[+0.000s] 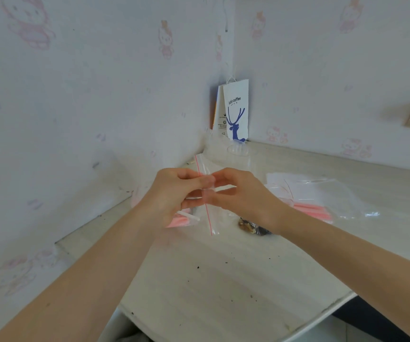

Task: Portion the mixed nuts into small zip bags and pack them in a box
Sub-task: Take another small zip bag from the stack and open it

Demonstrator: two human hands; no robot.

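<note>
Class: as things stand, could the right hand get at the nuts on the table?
Likely yes, once freed: the right hand pinches the zip bag with the left hand, but the nuts lie on the table just beneath the right wrist.

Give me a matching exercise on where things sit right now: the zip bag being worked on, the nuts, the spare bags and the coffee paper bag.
Things
1. small zip bag
2. mixed nuts
3. pack of spare zip bags
4. paper bag

Places
A. standing upright in the wall corner
B. on the table, partly hidden by the wrist of the right hand
C. pinched between the left hand and the right hand
D. lying flat on the table, to the right of both hands

Pairs: 1-C, 2-B, 3-D, 4-A
</note>
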